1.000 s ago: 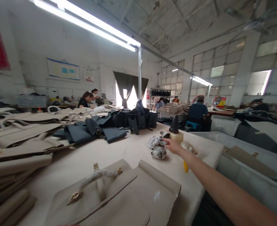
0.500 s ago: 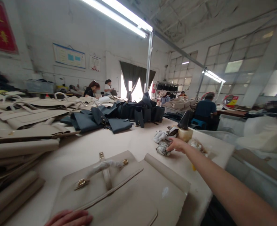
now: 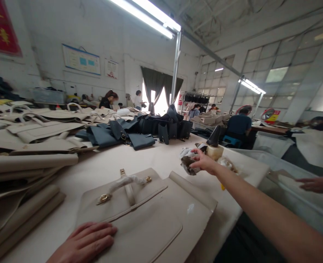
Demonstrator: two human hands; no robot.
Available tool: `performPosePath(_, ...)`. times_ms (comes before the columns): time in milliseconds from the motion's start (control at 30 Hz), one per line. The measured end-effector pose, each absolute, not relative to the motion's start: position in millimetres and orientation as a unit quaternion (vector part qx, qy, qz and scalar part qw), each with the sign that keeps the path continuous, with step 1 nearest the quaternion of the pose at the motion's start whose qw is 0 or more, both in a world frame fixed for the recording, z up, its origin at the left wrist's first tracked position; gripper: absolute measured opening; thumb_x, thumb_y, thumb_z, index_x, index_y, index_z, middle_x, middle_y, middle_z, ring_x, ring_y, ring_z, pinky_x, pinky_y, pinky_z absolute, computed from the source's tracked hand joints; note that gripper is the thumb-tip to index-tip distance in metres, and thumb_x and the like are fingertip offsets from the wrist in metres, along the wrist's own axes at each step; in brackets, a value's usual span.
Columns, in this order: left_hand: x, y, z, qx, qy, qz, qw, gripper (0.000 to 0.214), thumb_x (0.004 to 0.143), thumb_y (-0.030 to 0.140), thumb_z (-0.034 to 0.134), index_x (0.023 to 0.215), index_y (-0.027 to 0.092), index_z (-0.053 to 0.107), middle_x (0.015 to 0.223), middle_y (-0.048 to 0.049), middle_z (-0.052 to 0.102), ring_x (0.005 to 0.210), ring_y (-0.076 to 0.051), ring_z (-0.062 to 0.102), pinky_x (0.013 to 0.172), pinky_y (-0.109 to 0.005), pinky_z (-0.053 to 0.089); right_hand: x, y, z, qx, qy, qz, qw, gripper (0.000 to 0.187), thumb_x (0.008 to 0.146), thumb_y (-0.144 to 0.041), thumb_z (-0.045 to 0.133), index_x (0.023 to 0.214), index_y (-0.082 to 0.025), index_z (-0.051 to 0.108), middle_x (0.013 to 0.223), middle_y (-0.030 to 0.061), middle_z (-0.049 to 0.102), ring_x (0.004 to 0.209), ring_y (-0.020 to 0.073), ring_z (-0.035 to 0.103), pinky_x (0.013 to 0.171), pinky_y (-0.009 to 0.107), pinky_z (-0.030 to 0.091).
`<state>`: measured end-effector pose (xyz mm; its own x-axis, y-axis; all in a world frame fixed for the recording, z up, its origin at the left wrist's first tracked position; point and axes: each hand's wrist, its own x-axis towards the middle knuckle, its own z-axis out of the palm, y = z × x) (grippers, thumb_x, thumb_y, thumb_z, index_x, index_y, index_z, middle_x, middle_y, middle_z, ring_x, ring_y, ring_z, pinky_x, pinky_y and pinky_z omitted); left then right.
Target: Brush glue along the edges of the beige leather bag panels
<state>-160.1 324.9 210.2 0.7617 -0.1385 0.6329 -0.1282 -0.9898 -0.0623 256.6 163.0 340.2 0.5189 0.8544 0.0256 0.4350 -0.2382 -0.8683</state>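
Observation:
A beige leather bag panel (image 3: pixel 147 215) with a wrapped handle and gold fittings lies flat on the table in front of me. My left hand (image 3: pixel 88 241) rests flat on its near left corner, fingers stretched out. My right hand (image 3: pixel 205 162) reaches far across the table and is closed on a crumpled dirty rag (image 3: pixel 188 164), lifted a little off the surface. Just behind it stands a cream glue bottle (image 3: pixel 213 146) with a black cone cap, beside more white rags.
Stacks of beige bag panels (image 3: pixel 30 160) fill the table's left side. Dark blue bag parts (image 3: pixel 139 133) are heaped at the far middle. Another person's hand (image 3: pixel 316 184) shows at the right edge over a grey bin. Several workers sit at benches behind.
My right hand has closed on the rag and raised it from the table. My left hand has come further into view and settled on the beige panel.

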Motion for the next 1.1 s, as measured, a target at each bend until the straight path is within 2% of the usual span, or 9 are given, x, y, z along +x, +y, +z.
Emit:
performPosePath(67,-160,322,209,-0.936,0.046,-0.349,-0.016,0.039,0.093,0.04,0.02,0.12,0.035,0.047,0.111,0.0017,0.06,0.106,-0.015,0.053,0.094,-0.024,0.032,229,150,351,-0.725,-0.484,0.225,0.435,0.07,0.057,-0.016,0.061,0.119,-0.023,0.031,0.106,0.0052,0.049,0.086,0.0179,0.052,0.066,0.026,0.045)
performPosePath(167,-157,320,204,-0.927,0.002,-0.37,-0.054,0.037,0.093,0.042,0.022,0.11,0.038,0.055,0.107,0.0029,0.062,0.103,-0.015,0.055,0.094,-0.024,0.032,179,129,348,-0.7,-0.599,0.198,0.334,0.05,0.049,-0.009,0.067,0.097,-0.02,0.059,0.094,0.001,0.056,0.085,0.018,0.051,0.069,0.025,0.042)
performPosePath(300,-155,325,201,-0.931,0.023,-0.358,-0.065,0.035,0.092,0.042,0.027,0.109,0.037,0.058,0.103,0.0016,0.064,0.098,-0.015,0.057,0.092,-0.023,0.034,144,113,318,-0.626,-0.772,0.089,0.057,0.039,0.05,0.002,0.057,0.082,-0.02,0.067,0.085,-0.0004,0.061,0.082,0.0169,0.053,0.073,0.024,0.041)
performPosePath(433,-153,328,203,-0.929,0.049,-0.361,-0.07,0.036,0.092,0.043,0.026,0.11,0.036,0.057,0.105,0.0022,0.063,0.097,-0.013,0.058,0.092,-0.022,0.033,161,105,325,-0.663,-0.749,0.0,0.005,0.032,0.052,0.003,0.054,0.073,-0.018,0.067,0.078,0.0032,0.062,0.079,0.0207,0.053,0.069,0.029,0.041)
performPosePath(600,-153,322,208,-0.934,0.018,-0.35,-0.067,0.039,0.093,0.043,0.024,0.105,0.034,0.06,0.103,0.0029,0.064,0.097,-0.012,0.058,0.091,-0.019,0.031,168,84,349,-0.696,-0.679,-0.043,0.23,0.046,0.058,-0.001,0.053,0.099,-0.02,0.059,0.1,0.0007,0.058,0.092,0.0164,0.051,0.083,0.025,0.039)
performPosePath(767,-158,308,227,-0.947,0.024,-0.296,-0.121,0.033,0.082,0.043,0.047,0.11,0.031,0.058,0.108,-0.0028,0.062,0.1,-0.02,0.056,0.096,-0.029,0.03,165,73,325,-0.728,-0.658,0.002,0.194,0.06,0.05,0.003,0.05,0.102,-0.026,0.049,0.09,-0.0026,0.057,0.08,0.017,0.054,0.07,0.027,0.042)
performPosePath(867,-152,307,246,-0.934,-0.048,-0.27,-0.23,0.029,0.072,0.036,0.059,0.097,0.024,0.066,0.088,-0.0053,0.066,0.084,-0.023,0.059,0.079,-0.03,0.042,172,63,336,-0.709,-0.561,-0.071,0.422,0.051,0.061,-0.016,0.063,0.103,-0.024,0.036,0.098,0.0024,0.057,0.086,0.02,0.055,0.067,0.028,0.045)
performPosePath(967,-136,316,267,-0.835,-0.206,-0.306,-0.408,0.028,0.063,0.043,0.064,0.06,0.014,0.064,0.055,-0.0039,0.057,0.054,-0.02,0.052,0.05,-0.026,0.037,170,40,356,-0.587,-0.399,-0.046,0.703,0.064,0.049,-0.028,0.077,0.097,-0.026,0.034,0.09,-0.0008,0.057,0.079,0.0181,0.057,0.061,0.024,0.049)
performPosePath(1100,-116,327,291,-0.724,-0.299,-0.328,-0.528,0.038,0.05,0.048,0.072,0.056,0.012,0.062,0.054,-0.0051,0.056,0.05,-0.018,0.048,0.048,-0.027,0.034,151,2,350,-0.556,-0.264,-0.034,0.787,0.066,0.041,-0.028,0.078,0.093,-0.031,0.039,0.084,-0.001,0.058,0.071,0.017,0.056,0.052,0.02,0.047)
